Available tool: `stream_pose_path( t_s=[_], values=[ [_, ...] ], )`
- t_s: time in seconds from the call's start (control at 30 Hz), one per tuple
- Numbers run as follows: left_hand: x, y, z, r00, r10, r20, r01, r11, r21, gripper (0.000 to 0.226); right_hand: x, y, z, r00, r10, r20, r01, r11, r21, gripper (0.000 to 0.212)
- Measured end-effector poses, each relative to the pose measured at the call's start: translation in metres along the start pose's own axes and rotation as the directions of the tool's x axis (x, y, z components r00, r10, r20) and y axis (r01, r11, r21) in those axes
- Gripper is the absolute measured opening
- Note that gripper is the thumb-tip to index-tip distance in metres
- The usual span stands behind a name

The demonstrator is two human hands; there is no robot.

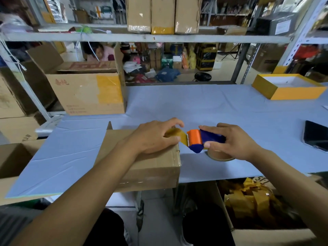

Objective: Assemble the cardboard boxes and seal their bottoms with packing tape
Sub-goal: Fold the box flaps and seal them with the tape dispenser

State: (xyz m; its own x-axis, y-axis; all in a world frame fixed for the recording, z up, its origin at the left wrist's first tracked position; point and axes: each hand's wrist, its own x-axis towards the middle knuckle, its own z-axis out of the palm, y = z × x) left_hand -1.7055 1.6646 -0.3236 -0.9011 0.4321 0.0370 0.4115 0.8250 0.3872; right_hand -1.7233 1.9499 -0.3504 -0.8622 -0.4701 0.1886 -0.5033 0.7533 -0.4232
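Observation:
A brown cardboard box (156,167) lies at the near edge of the blue-covered table (221,110). My left hand (156,137) rests flat on its top near the right end, fingers pressing a strip of yellowish tape (177,134) onto it. My right hand (230,141) grips a blue and orange tape dispenser (200,139) just off the box's right edge. The strip runs from under my left fingers to the dispenser's toothed blade. The tape roll (220,156) shows below my right hand.
A large open carton (85,93) stands at the table's back left. A yellow shallow box (287,88) sits at the back right and a black phone (316,135) at the right edge. Under the table stands a carton of yellow scraps (252,201). Shelves rise behind.

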Motion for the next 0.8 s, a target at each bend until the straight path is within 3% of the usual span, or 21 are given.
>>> stream_pose_path(
  t_s=[0.27, 0.5, 0.6, 0.8],
  values=[
    [0.002, 0.000, 0.001, 0.999, 0.011, 0.032, -0.012, 0.999, 0.039, 0.011, 0.020, -0.021, 0.010, 0.994, -0.071, 0.079, 0.083, 0.982, -0.172, 0.070],
    [0.002, 0.000, 0.004, 1.000, 0.023, 0.016, -0.024, 0.998, 0.060, 0.013, 0.021, -0.020, 0.008, 0.993, -0.051, 0.107, 0.066, 0.989, -0.135, 0.070],
    [0.002, -0.003, 0.001, 0.996, 0.035, 0.080, -0.039, 0.998, 0.048, 0.015, 0.024, -0.027, 0.011, 0.992, -0.047, 0.120, 0.064, 0.987, -0.148, 0.070],
    [0.006, 0.001, 0.003, 0.995, 0.027, 0.093, -0.035, 0.996, 0.087, 0.023, 0.032, -0.033, 0.008, 0.987, -0.060, 0.150, 0.090, 0.976, -0.198, 0.059]
  ],
)
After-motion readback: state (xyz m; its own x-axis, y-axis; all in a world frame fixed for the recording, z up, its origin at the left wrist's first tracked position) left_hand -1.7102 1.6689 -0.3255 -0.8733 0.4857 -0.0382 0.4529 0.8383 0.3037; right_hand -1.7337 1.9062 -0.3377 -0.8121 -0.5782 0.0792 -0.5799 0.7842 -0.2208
